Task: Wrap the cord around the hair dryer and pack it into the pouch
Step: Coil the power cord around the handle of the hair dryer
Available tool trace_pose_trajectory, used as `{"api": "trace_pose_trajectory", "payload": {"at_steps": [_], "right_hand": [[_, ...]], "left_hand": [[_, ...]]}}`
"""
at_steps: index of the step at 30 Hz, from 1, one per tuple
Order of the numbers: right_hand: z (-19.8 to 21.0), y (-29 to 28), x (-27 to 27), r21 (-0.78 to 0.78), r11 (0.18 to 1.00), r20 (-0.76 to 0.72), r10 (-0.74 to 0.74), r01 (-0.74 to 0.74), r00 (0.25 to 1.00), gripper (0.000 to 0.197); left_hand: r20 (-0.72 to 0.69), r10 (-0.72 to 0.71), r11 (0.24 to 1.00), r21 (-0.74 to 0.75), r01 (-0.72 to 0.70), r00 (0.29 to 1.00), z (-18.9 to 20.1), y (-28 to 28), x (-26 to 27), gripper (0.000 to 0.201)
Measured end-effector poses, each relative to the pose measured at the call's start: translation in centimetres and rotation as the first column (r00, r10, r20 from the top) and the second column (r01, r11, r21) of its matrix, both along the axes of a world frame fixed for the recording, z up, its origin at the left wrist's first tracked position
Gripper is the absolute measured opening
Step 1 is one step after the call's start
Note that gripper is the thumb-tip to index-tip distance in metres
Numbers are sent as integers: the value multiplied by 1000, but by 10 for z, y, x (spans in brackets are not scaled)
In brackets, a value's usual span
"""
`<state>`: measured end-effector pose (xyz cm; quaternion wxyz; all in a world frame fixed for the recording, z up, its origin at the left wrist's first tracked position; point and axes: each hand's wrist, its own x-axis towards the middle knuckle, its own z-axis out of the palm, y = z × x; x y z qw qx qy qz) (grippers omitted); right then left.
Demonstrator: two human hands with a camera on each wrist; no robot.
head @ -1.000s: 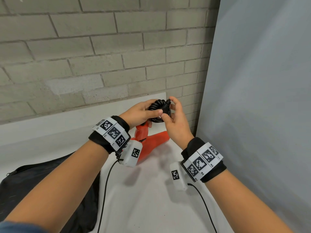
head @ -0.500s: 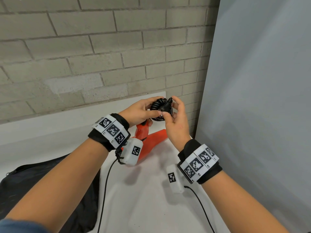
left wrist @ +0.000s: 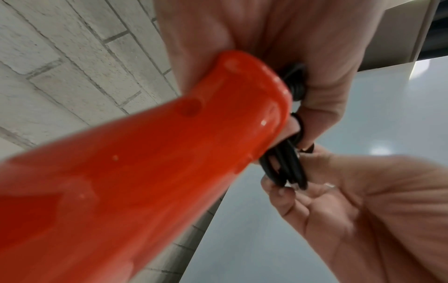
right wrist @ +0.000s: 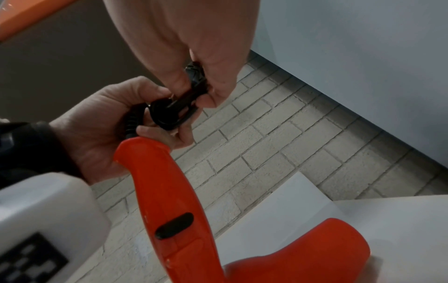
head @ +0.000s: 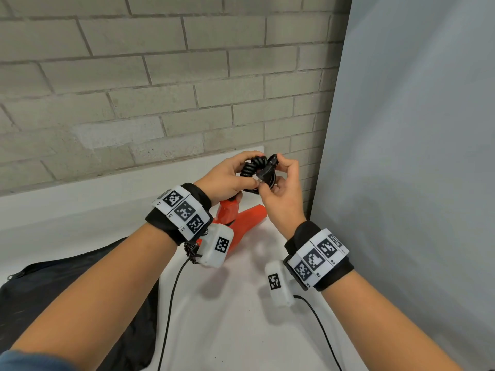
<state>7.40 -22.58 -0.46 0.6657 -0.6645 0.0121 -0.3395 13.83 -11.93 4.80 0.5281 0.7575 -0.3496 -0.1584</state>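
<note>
At the far left a black pouch (head: 67, 295) lies slack on the white desk (head: 235, 330), its zipper edge visible, well apart from the work. Next comes the left hand (head: 227, 178), fingers curled around the bundled black cord (head: 253, 167) at the end of the handle of the orange hair dryer (head: 241, 223), whose nozzle end rests on the desk below the hands. The cord sits gathered in loops at the handle's end rather than wound along the body. Just right of it, the right hand (head: 281, 188) pinches the black plug (head: 267, 171) between thumb and fingers, against the coils. A grey panel (head: 415, 156) stands at the right, beside the brick wall (head: 134, 89).
</note>
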Motion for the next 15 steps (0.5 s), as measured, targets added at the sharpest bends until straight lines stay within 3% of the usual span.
{"api": "trace_pose_trajectory", "payload": {"at_steps": [6,15], "right_hand": [[3,-15,-3,-58,998,21,27,-26,999,40],[3,-10,-1,-43,995,74,-87,91,993,55]], "left_hand": [[7,10,1000,13,-10,1000,2,-1,-2,52],[-17,-7,1000,2,7,1000,1,-9,-4,53]]}}
